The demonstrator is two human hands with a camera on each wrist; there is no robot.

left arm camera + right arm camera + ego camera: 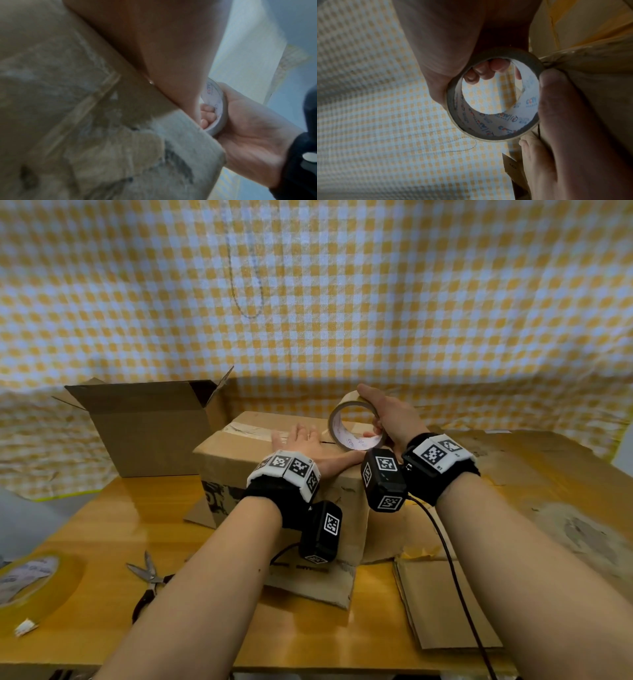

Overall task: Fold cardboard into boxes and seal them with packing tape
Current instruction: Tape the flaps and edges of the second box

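A closed brown cardboard box stands mid-table, old tape across its top seam. My left hand lies flat on the box top with straight fingers, pressing it down. My right hand grips a roll of tan packing tape upright at the box's right top edge, fingers hooked through the printed core. In the right wrist view the tape roll fills the centre, fingertips inside it. In the left wrist view the box is close and blurred, and the right hand holds the roll.
An open empty carton stands behind at left. Scissors and a second tape roll lie at front left. Flattened cardboard sheets cover the table's right side. Yellow checked cloth hangs behind. A black cable trails from my right wrist.
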